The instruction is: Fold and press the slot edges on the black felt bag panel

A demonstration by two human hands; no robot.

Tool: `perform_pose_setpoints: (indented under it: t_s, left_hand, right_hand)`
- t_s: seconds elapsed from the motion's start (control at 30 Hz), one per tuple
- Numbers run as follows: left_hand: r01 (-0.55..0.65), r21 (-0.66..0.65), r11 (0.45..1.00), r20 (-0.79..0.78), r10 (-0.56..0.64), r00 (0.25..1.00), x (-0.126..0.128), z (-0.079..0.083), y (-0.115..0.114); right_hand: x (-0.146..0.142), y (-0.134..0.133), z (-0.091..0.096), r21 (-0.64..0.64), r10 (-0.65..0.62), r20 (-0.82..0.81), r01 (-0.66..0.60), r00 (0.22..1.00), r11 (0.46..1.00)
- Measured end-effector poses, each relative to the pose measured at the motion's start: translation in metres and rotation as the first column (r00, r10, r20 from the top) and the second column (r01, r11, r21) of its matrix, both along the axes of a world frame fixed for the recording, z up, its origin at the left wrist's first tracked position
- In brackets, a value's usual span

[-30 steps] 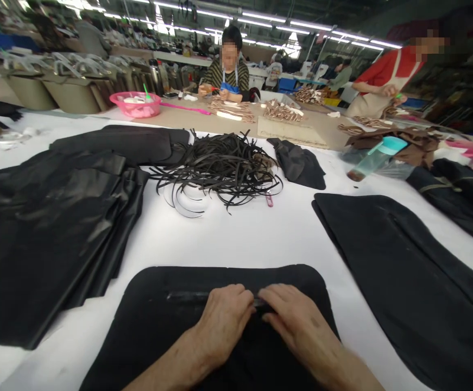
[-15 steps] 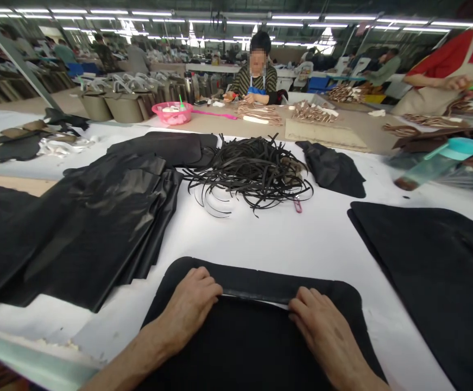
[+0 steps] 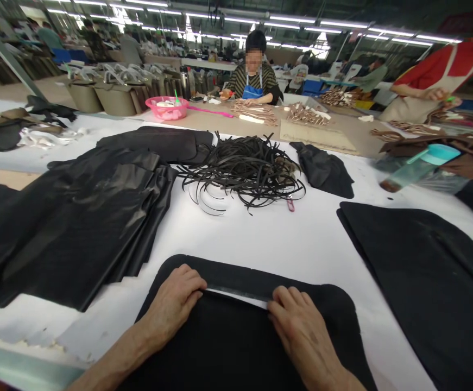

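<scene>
A black leather-like panel (image 3: 220, 342) with rounded far corners lies in front of me on the white-covered table. My left hand (image 3: 177, 298) grips it near its far left corner, fingers curled. On the right side my right hand (image 3: 301, 320) pinches the same edge, thumb and fingers pressed together. Between the two hands runs a narrow white strip (image 3: 244, 298); whether it is a backing or a gap I cannot tell. Beyond it lies a black border band (image 3: 240, 276) of the rounded piece. Fingertips of both hands are partly hidden.
Stacked black sheets (image 3: 81, 228) lie left, more black panels (image 3: 419, 260) right. A heap of thin black strips (image 3: 244, 165) sits ahead, a pink clip (image 3: 290, 203) beside it. Further off are a bottle (image 3: 423, 165), a pink basin (image 3: 166, 108) and a seated co-worker (image 3: 254, 76).
Both hands have shifted slightly left in view, still on the panel's edge, and the white strip between them shows wider. The whole view has tilted a little.
</scene>
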State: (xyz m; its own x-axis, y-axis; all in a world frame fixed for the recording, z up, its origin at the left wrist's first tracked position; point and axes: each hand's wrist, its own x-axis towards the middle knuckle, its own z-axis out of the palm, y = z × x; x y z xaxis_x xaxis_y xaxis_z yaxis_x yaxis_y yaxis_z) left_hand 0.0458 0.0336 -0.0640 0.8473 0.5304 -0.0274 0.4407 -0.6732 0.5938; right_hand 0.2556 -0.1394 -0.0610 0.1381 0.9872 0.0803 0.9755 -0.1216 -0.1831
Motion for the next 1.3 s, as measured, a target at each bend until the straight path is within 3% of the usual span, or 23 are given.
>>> perform_pose_setpoints:
  t_s: [0.13, 0.33, 0.57, 0.7, 1.0, 1.3]
  left_hand:
    - [-0.006, 0.003, 1.000, -0.023, 0.006, 1.000, 0.004, 0.001, -0.003]
    - [-0.106, 0.035, 0.994, 0.040, 0.105, 0.994, 0.006, 0.009, -0.008]
    - [0.130, 0.155, 0.979, 0.003, -0.132, 0.991, 0.029, -0.006, -0.027]
    - [0.140, 0.213, 0.967, -0.039, -0.135, 0.990, 0.035, -0.014, -0.033]
    - [0.138, 0.179, 0.974, -0.047, -0.132, 0.990, 0.035, -0.014, -0.033]
    - [0.173, 0.208, 0.963, -0.098, -0.155, 0.983, 0.041, -0.011, -0.031]
  right_hand:
    - [-0.017, 0.019, -0.002, 0.023, 0.025, -0.125, -0.023, 0.992, 0.999]
    - [-0.027, 0.034, -0.009, 0.016, 0.013, -0.118, -0.011, 0.993, 1.000]
    - [-0.026, 0.034, -0.014, 0.004, 0.020, -0.127, -0.020, 0.992, 1.000]
    - [-0.026, 0.033, -0.017, 0.024, 0.028, -0.131, -0.025, 0.991, 0.999]
    - [-0.023, 0.030, -0.020, 0.127, 0.100, -0.103, -0.087, 0.990, 0.988]
    - [-0.024, 0.031, -0.023, 0.134, 0.061, -0.098, -0.047, 0.993, 0.990]
